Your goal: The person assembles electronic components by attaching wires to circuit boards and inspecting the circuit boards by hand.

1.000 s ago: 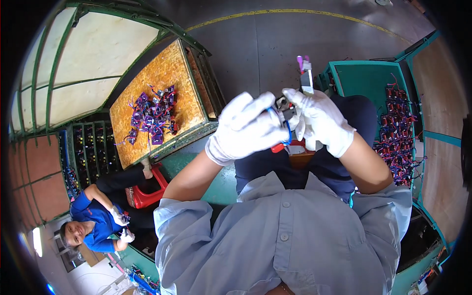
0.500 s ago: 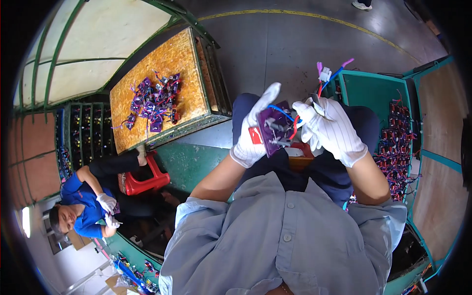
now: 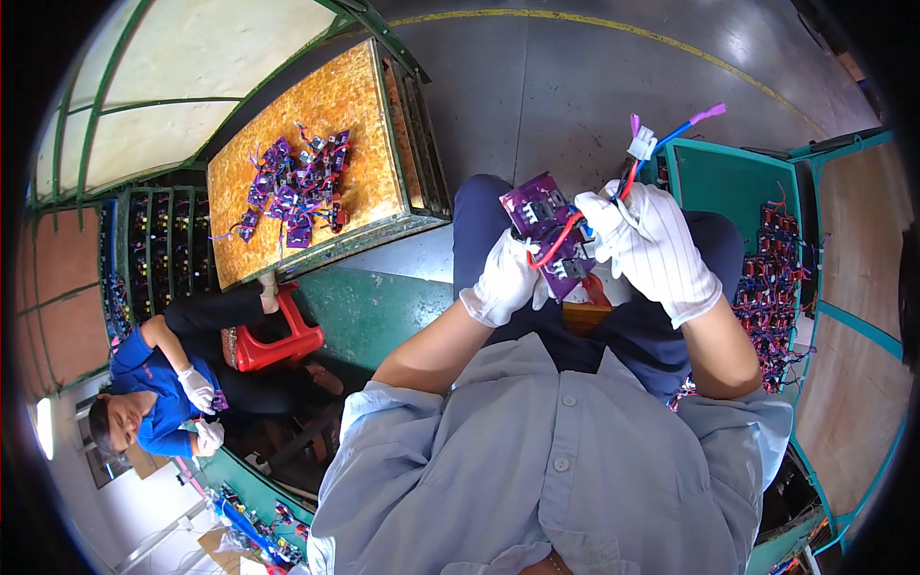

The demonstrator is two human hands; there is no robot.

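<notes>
Two gloved hands are closed on a purple circuit board [image 3: 548,230]: left hand [image 3: 505,280] beneath, right hand [image 3: 650,241] gripping its wires [image 3: 640,153]. Similar boards are heaped in the wooden tray [image 3: 364,105] and right-side teal bin [image 3: 728,177].

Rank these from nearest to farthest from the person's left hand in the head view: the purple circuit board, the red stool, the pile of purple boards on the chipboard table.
1. purple circuit board: held in the left hand, just above it.
2. red stool: lower left, beside the seated co-worker.
3. pile of purple boards: upper left, on the chipboard table. It is only a little farther than the stool.
</notes>
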